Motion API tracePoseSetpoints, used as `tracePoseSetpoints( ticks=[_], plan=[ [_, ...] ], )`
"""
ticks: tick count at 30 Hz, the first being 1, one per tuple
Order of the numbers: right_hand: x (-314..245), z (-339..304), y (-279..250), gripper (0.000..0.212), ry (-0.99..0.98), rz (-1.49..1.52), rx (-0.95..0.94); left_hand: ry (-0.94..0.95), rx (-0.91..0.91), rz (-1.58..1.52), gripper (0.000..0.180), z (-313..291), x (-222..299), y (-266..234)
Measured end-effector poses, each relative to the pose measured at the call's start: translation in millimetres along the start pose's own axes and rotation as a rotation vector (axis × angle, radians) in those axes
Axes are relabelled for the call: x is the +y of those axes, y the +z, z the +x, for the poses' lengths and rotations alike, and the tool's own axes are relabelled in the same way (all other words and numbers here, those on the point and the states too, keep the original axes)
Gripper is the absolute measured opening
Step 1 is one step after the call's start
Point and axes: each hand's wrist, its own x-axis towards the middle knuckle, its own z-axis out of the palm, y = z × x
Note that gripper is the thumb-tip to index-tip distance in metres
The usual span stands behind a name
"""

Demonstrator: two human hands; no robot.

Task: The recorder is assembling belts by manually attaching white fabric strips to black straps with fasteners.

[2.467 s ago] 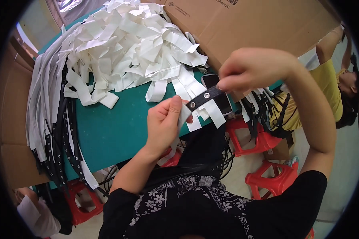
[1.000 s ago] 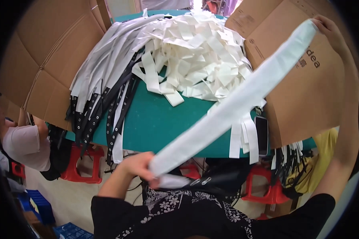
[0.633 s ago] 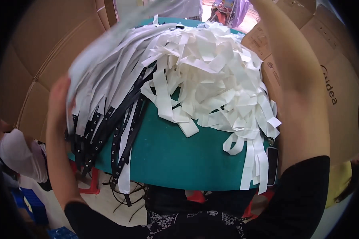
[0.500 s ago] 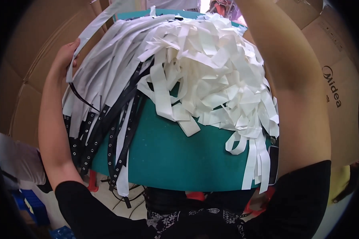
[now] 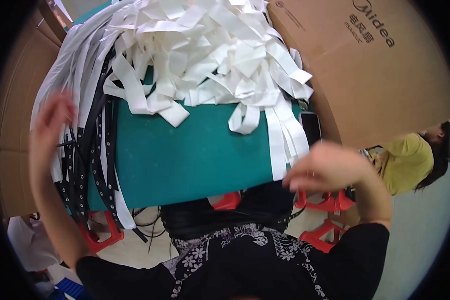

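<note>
A big tangled heap of white fabric strips covers the far part of the green table, some ends hanging to its front edge. Along the left lie long pale strips and black belts with metal eyelets, their ends over the edge. My left hand is above these belts, its fingers smeared by motion; whether it holds anything is unclear. My right hand is near the hanging ends of the white strips at the front right corner, its blurred fingers pointing left.
A dark phone-like device lies at the table's right edge. Large cardboard boxes stand on both sides. Red stools are below, with black cords on the floor. Another person in yellow is at right.
My left hand has come down and nearer; the pale strip it held up is no longer seen raised. My right arm, stretched far forward before, is drawn back to the front right corner. The view has shifted.
</note>
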Motion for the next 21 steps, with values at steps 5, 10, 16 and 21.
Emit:
tracePoseSetpoints(
  ticks=[5, 10, 16, 21],
  plan=[
    [53.1, -22.5, 216.3, 0.03, 0.143, 0.242, 0.058, 0.094, -0.814, -0.161, 0.024, -150.1, 39.1, 200.9],
    [59.7, -2.0, 331.4, 0.02, 0.313, 0.112, 0.685, 0.335, -0.606, 0.393, 0.02, -224.4, -60.4, 274.9],
    [57.9, 4.4, 340.5, 0.014, 0.313, 0.228, 0.805, 0.322, -0.501, 0.304, 0.007, -225.4, -66.4, 276.0],
    [50.1, 4.1, 331.2, 0.014, 0.281, 0.247, 0.716, 0.469, -0.587, 0.477, 0.01, -235.4, -67.8, 274.4]
  ],
)
